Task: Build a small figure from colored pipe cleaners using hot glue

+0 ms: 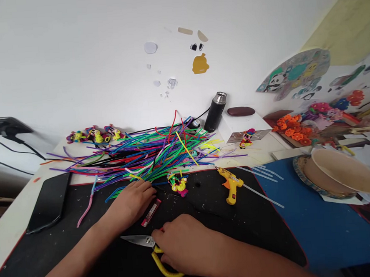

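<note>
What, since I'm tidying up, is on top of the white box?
A dark red oval case lies on the white box. The spot beneath the case is covered and cannot be seen.

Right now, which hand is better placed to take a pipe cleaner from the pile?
Left, I'd judge: the left hand rests at the near edge of the pipe cleaner pile, while the right hand sits farther back, around the scissors.

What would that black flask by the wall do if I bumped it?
The flask would probably tip if bumped near its top, as it stands tall and narrow. Once down it could well roll, since its body looks round. The white box close beside it might stop it on that side.
</note>
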Action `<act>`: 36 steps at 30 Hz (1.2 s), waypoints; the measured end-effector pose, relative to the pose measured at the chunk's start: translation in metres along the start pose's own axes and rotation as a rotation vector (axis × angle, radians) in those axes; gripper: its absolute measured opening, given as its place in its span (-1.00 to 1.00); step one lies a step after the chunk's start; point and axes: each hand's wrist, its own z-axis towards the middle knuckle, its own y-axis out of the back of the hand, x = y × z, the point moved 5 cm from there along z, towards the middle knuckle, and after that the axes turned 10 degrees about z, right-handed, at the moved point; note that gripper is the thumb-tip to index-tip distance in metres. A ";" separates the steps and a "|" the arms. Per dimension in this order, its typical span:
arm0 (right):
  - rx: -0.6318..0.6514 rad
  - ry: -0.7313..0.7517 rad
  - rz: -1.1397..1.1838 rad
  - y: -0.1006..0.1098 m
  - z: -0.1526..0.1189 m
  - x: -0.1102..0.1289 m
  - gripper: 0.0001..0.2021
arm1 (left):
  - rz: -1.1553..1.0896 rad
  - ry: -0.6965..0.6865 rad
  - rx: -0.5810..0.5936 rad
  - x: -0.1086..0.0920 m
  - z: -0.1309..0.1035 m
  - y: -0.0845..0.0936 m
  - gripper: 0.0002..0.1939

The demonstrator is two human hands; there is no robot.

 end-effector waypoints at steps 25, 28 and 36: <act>-1.057 -0.102 1.345 0.072 -0.025 -0.112 -0.62 | -1.496 0.479 -0.033 -0.025 0.085 0.050 -0.53; -1.064 -0.068 1.329 0.065 -0.024 -0.113 -0.64 | -1.484 0.517 -0.043 -0.025 0.086 0.047 -0.52; -1.032 -0.110 1.204 0.042 -0.024 -0.123 -0.72 | -1.408 0.504 0.031 -0.032 0.086 0.042 -0.54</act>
